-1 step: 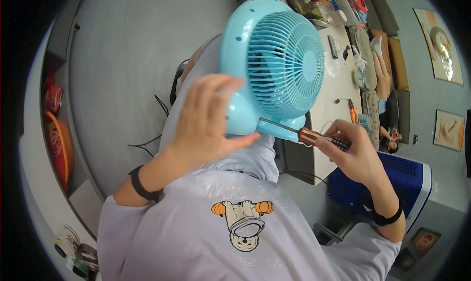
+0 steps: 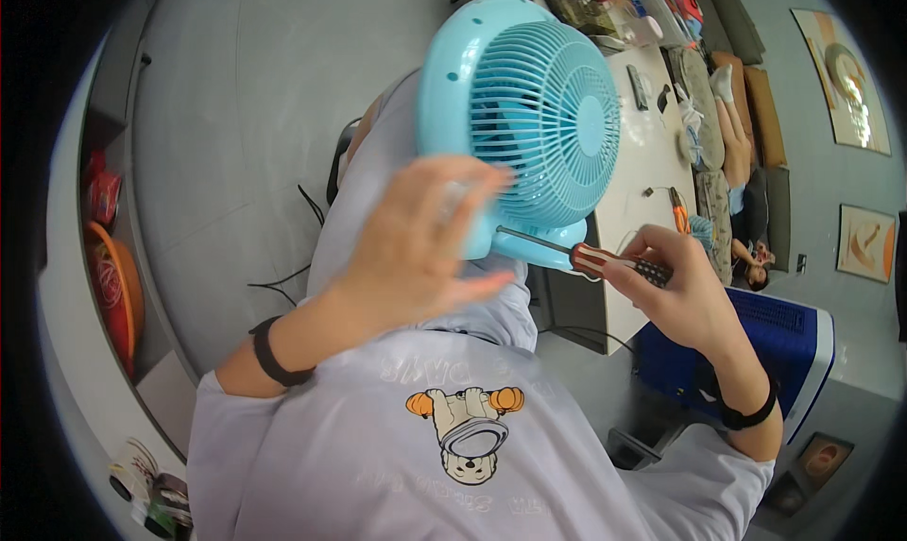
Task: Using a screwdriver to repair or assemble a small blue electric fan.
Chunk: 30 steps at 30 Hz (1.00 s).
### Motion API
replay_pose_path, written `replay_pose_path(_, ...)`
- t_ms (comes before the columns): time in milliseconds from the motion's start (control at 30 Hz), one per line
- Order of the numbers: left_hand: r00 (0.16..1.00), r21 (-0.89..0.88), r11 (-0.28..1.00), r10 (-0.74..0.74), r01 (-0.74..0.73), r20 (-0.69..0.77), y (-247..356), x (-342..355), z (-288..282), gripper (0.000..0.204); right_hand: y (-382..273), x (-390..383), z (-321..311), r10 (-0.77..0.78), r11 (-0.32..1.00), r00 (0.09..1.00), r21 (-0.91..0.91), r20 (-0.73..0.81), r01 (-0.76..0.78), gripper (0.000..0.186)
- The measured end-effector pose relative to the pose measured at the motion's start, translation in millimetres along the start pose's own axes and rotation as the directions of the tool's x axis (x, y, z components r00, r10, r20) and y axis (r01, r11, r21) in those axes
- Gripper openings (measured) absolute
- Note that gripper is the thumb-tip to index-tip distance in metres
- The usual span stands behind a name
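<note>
Right grip closed round the screwdriver, fingers and thumb on its red, white and dark handle. Shaft points left, away from right grip, tip up by the lower body of the light-blue fan; can't tell if it's seated in anything. Left grip wide, fingers spread, thumb out toward the screwdriver shaft, blurred. It covers part of the fan's lower body; touching or just in front, can't tell. Nothing seen in it. Fan sits ahead of and between both grips, over the person's lap, round grille turned away from left grip, toward the right.

Ahead of right grip: white desk, with orange-handled tool near that grip and dark remote farther off. Beyond the desk, another person lying on a sofa, well apart from right grip. Blue box with white edge just right of right grip. Orange basin far left of left grip, on a shelf. Dark band on left wrist, behind left grip.
</note>
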<state>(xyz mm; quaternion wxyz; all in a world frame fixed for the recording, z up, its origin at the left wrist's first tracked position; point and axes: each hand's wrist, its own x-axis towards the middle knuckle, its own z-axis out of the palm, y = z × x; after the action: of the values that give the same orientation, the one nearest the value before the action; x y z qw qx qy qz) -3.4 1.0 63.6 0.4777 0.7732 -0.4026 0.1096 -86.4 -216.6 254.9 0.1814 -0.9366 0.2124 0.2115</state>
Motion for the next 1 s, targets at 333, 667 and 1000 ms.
replay_pose_path(333,0.966,-0.526,0.849,0.096,0.047,0.242,65.9,60.1,87.2,0.042,-3.8,-2.5,19.7,-0.409,0.908,0.817,-0.267,-0.407,0.322,0.025)
replay_pose_path(667,0.627,-0.543,0.805,0.298,0.241,0.720,47.9,103.1,58.1,0.018,34.8,33.7,55.4,-0.624,0.040,0.404,0.490,-0.669,0.871,0.005)
replay_pose_path(1000,0.986,-0.525,0.851,0.071,0.018,0.149,59.7,56.1,93.3,0.020,3.0,36.1,81.6,-0.280,0.296,0.255,0.170,-0.926,0.940,0.008)
